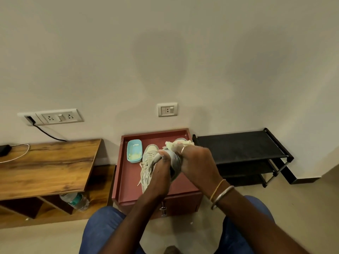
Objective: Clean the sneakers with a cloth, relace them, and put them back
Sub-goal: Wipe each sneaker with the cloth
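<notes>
Above the red cabinet (128,180), the left hand (161,175) grips a grey sneaker (174,160) while the right hand (198,162) clutches a yellowish cloth (178,143) against it

The left hand (161,173) and right hand (198,162) are covering most of the held sneaker (175,160) — and the right is burying much of the cloth (178,143). The heel of the second sneaker (149,154) is lying behind the left wrist.
</notes>
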